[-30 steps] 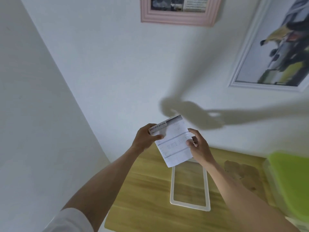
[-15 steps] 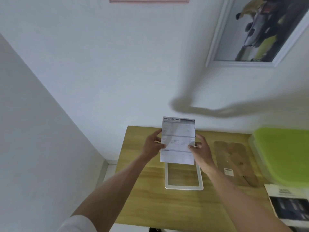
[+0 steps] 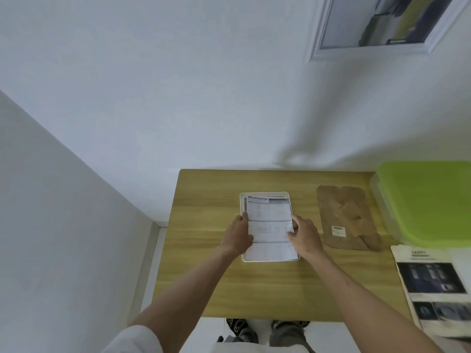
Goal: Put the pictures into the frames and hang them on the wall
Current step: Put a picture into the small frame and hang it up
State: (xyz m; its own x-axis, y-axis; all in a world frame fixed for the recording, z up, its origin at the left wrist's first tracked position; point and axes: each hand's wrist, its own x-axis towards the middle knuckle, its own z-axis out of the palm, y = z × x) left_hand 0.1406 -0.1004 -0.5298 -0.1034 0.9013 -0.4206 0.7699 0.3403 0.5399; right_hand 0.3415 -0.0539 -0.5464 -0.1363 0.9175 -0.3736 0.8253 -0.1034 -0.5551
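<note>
Both hands apart: left hand (image 3: 237, 235) pinches the sheet's 9 o'clock edge, right hand (image 3: 303, 234) holds its 3 o'clock edge. Spec sheet (image 3: 270, 222) lies over the white frame (image 3: 265, 193) at table (image 3: 204, 276) center. Risk: sheet looks skewed w/ its 5 o'clock corner at the rim, so it could crease if pressed. Count: 1 frame on table, 1 backing board (image 3: 346, 217) at 3 o'clock, 1 hung frame (image 3: 316, 47) at 1 o'clock, 1 more picture sheet (image 3: 433, 284) at 4 o'clock.

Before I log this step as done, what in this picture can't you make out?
- Head view: whether the sheet is seated inside the white frame; sheet and both hands cover it.
- Sheet's small print: too small.
- Wall picture: cut off by the top edge, blurred.
</note>
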